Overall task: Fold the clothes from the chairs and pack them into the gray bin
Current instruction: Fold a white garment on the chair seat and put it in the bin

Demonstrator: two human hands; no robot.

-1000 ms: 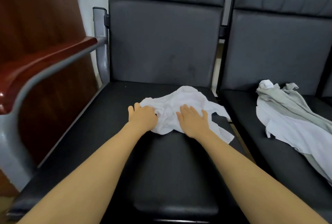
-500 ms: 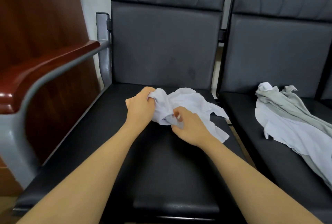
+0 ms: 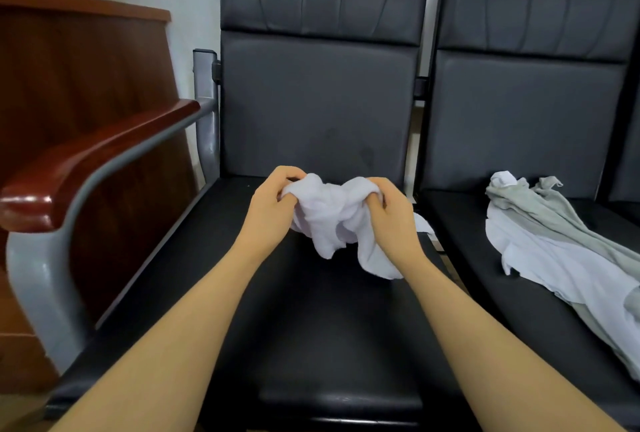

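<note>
Hands meet over the near chair (image 3: 311,327) — left hand (image 3: 270,210) and right hand (image 3: 391,213) each clench a bunched edge of the white garment (image 3: 332,220), lifted off the seat with its tail hanging crumpled between them. No fold shows in it yet. On the neighbouring chair (image 3: 485,293) a gray and white heap of clothes (image 3: 554,241) sprawls untouched. The gray bin is nowhere in view — so this looks like early going, with nearly everything left to fold and pack.
</note>
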